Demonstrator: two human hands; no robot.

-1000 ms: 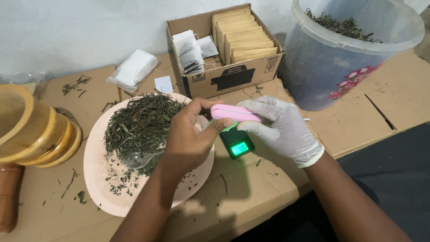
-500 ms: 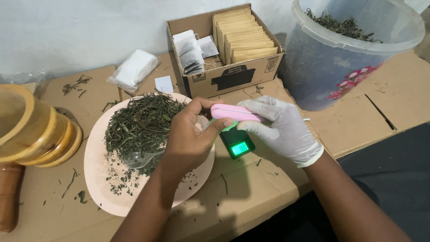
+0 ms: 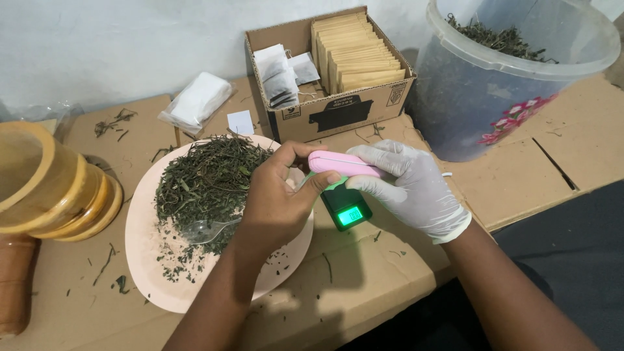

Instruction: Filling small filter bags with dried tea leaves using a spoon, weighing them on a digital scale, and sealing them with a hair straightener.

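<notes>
Pinching a pink sealer [image 3: 343,163] between bare left hand [image 3: 276,201] and gloved right hand [image 3: 409,185], above the scale [image 3: 349,209] beside the herb-heaped plate [image 3: 156,273].

An open brown cardboard box [image 3: 328,71] stands at the far middle of the desk, with a black printed picture of a pot and small black marks on its near face. Inside it, tan paper envelopes [image 3: 354,52] stand packed in a row on the right, and white sachets [image 3: 279,75] lean on the left. Left of the box lies a clear plastic packet of white material [image 3: 197,101], with a small white paper tag [image 3: 241,121] between them. Near the box, a small glowing green screen [image 3: 351,214] sits on a dark pocket scale.
</notes>
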